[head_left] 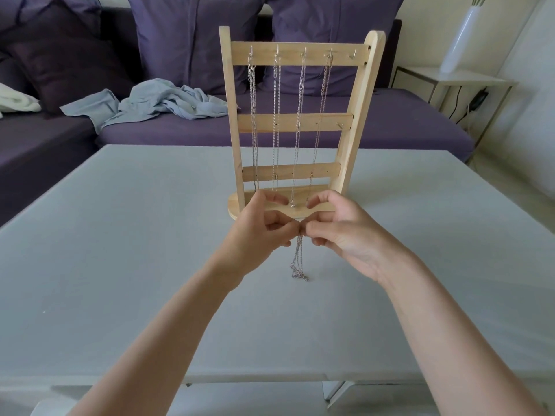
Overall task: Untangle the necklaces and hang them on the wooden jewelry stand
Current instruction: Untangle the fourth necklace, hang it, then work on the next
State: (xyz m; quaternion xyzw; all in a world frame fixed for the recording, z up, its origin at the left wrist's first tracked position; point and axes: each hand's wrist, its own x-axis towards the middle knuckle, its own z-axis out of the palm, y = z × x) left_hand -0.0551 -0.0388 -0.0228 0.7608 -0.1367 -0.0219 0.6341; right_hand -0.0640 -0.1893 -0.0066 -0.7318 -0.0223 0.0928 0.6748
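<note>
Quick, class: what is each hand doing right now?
Left hand: pinching the top of the loose necklace.
Right hand: pinching the same necklace.

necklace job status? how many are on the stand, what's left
Done: four chains hang from the top-bar hooks of the wooden stand. In hand: the left hand and right hand pinch one more necklace between them, its lower end bunched on the table. Left: free it and hang it, probably on the empty fifth hook.

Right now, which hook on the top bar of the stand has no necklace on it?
The rightmost hook on the top bar of the stand; the other four each carry a hanging chain, and this one is bare.
</note>
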